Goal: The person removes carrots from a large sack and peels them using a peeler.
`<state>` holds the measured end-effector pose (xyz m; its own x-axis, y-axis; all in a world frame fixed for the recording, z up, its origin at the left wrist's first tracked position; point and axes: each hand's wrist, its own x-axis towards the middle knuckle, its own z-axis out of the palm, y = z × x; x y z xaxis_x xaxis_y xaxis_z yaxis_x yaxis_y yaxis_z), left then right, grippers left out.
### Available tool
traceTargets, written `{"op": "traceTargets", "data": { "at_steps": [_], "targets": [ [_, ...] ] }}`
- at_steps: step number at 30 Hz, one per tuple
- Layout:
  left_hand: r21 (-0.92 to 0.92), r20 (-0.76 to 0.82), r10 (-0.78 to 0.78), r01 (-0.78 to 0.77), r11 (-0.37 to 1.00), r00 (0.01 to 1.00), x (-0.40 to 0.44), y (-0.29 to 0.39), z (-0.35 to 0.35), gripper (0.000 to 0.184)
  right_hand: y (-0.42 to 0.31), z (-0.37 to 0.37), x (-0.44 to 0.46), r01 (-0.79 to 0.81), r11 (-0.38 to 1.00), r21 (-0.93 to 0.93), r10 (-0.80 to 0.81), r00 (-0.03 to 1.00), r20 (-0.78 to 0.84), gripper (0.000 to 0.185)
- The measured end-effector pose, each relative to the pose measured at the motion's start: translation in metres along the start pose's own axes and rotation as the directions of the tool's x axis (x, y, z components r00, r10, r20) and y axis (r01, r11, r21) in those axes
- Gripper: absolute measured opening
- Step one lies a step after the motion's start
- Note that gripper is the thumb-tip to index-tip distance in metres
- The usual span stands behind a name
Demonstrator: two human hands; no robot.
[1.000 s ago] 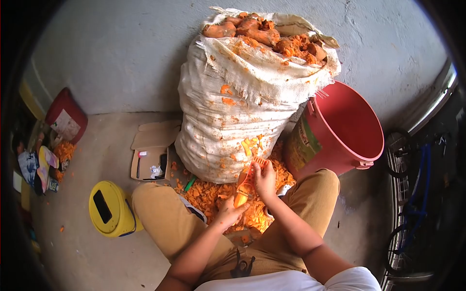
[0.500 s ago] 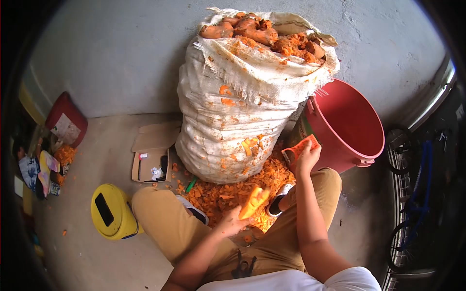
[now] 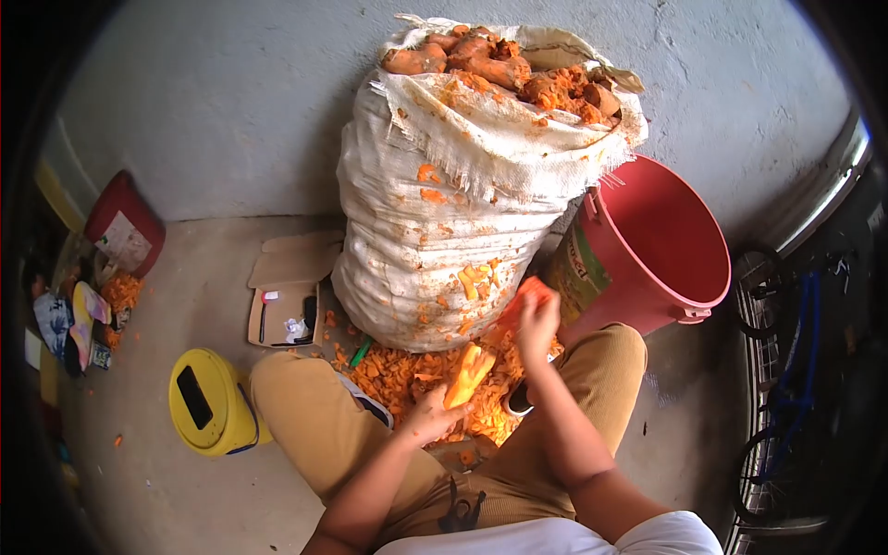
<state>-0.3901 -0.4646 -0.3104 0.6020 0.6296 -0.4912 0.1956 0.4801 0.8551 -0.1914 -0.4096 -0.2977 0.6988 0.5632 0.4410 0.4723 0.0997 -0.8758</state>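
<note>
1. You sit facing a grey wall (image 3: pixel 250 102), over a bare floor (image 3: pixel 250 490); the low seat leaves your elbows room to swing.
2. The white sack (image 3: pixel 435 222) stands upright before you, heaped with orange roots (image 3: pixel 490 65). It bulges close to your hands, so work on your own side of it to avoid bumping your knuckles.
3. The red bucket (image 3: pixel 629 287) tilts beside the sack, just past your right knee (image 3: pixel 606 356); mind its rim when your right arm swings wide.
4. Loose orange shavings (image 3: pixel 398 370) cover the floor between your feet. Work above them, so that whatever falls lands on the same heap.
5. Your left hand (image 3: pixel 433 414) is closed around the lower end of an orange root piece (image 3: pixel 469 375), which slants upward over the shavings. That low grip is a good one: the upper part is free and your fingers are clear.
6. Your right hand (image 3: pixel 538 324) grips an orange-red tool (image 3: pixel 516 308), near the root's upper end; blur hides whether they touch. Judging by its flat shape, a flush, even stroke should serve best.
</note>
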Motion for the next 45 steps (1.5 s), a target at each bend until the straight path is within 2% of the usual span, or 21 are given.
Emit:
{"op": "traceTargets", "data": {
  "at_steps": [1,2,4,6,9,12,18,19,20,21,22,24,28,30,32,35,38,39,42,44,45],
  "targets": [
    [0.044,0.004,-0.016,0.016,0.999,1.0,-0.001,-0.001,0.0,0.037,0.028,-0.005,0.017,-0.009,0.993,-0.12,-0.005,0.993,-0.116,0.015],
    [0.09,0.009,-0.033,0.032,0.995,0.999,-0.001,-0.002,0.0,0.04,0.051,-0.01,0.029,-0.241,0.968,0.068,0.249,0.96,-0.132,0.016],
    [0.069,-0.009,-0.022,0.023,0.997,1.0,-0.002,0.0,0.001,0.037,0.017,-0.022,0.034,-0.336,0.918,0.209,0.352,0.935,-0.046,0.016],
    [0.07,-0.038,0.033,-0.03,0.997,0.999,-0.001,0.003,0.002,0.035,0.022,-0.015,0.017,-0.151,0.962,0.225,0.139,0.988,0.068,0.017],
    [0.034,-0.025,-0.012,0.013,0.999,1.0,0.002,0.002,-0.001,0.036,-0.002,-0.003,-0.018,-0.302,0.909,0.286,0.194,0.916,0.35,0.016],
    [0.033,-0.03,-0.014,0.015,0.999,0.999,0.0,0.0,-0.001,0.035,-0.028,0.001,-0.042,-0.049,0.998,0.038,0.026,0.892,0.452,0.022],
    [0.086,-0.055,0.056,-0.052,0.995,0.997,0.005,0.002,0.002,0.037,-0.017,0.003,-0.033,-0.023,0.979,-0.204,0.108,0.902,0.418,0.023],
    [0.079,-0.063,0.034,-0.029,0.996,0.997,0.007,-0.002,0.001,0.038,-0.016,0.004,-0.031,0.02,0.978,-0.21,0.066,0.917,0.394,0.022],
    [0.143,-0.041,0.083,-0.076,0.987,0.996,0.006,-0.007,-0.001,0.038,0.0,0.009,-0.027,0.12,0.98,-0.161,-0.084,0.973,0.216,0.019],
    [0.203,-0.018,0.129,-0.123,0.971,0.991,0.003,-0.013,-0.003,0.038,-0.008,0.007,-0.007,-0.014,1.0,0.004,0.014,0.994,0.107,0.016],
    [0.262,0.006,0.173,-0.168,0.95,0.985,0.001,-0.016,-0.004,0.038,0.034,0.002,0.015,0.122,0.96,-0.253,-0.143,0.988,-0.065,0.015],
    [0.122,0.027,0.064,-0.067,0.99,0.998,-0.01,0.003,-0.005,0.032,0.056,-0.023,0.052,-0.24,0.947,-0.214,0.187,0.953,-0.241,0.016],
    [-0.007,-0.035,0.042,-0.043,0.999,0.998,0.0,0.003,-0.007,0.027,0.022,-0.013,0.033,0.123,0.989,-0.078,-0.123,0.992,0.012,0.017],
    [0.014,-0.052,0.017,-0.016,1.0,0.999,0.0,0.005,-0.007,0.027,-0.027,-0.009,0.002,-0.09,0.992,0.088,0.072,0.98,0.186,0.017],
    [0.022,-0.048,0.01,-0.009,1.0,0.999,0.0,0.002,-0.007,0.026,-0.012,0.003,-0.026,-0.219,0.95,0.222,0.141,0.936,0.322,0.019],
    [0.05,-0.051,0.016,-0.013,0.999,0.999,0.003,-0.001,-0.005,0.027,-0.027,0.009,-0.046,0.004,1.0,0.004,-0.005,0.927,0.376,0.022],
    [0.092,-0.056,0.07,-0.065,0.994,0.996,-0.003,0.009,0.002,0.029,-0.027,0.008,-0.041,0.005,0.979,-0.204,0.075,0.92,0.385,0.021],
    [0.118,-0.064,0.127,-0.119,0.986,0.99,0.0,0.007,0.002,0.029,-0.014,0.011,-0.039,0.091,0.984,-0.156,-0.036,0.946,0.323,0.02],
    [0.189,-0.057,0.251,-0.236,0.953,0.966,0.002,-0.006,0.002,0.028,0.004,0.01,-0.01,-0.052,0.983,-0.173,0.083,0.981,0.173,0.017],
    [0.231,-0.011,0.277,-0.267,0.935,0.961,-0.002,-0.007,0.0,0.028,0.045,0.004,0.021,0.038,0.968,-0.25,-0.064,0.993,-0.098,0.018],
    [0.212,-0.02,0.185,-0.177,0.961,0.982,-0.004,-0.003,-0.002,0.028,0.056,-0.008,0.038,-0.116,0.962,-0.249,0.068,0.979,-0.192,0.019]
  ]
}}
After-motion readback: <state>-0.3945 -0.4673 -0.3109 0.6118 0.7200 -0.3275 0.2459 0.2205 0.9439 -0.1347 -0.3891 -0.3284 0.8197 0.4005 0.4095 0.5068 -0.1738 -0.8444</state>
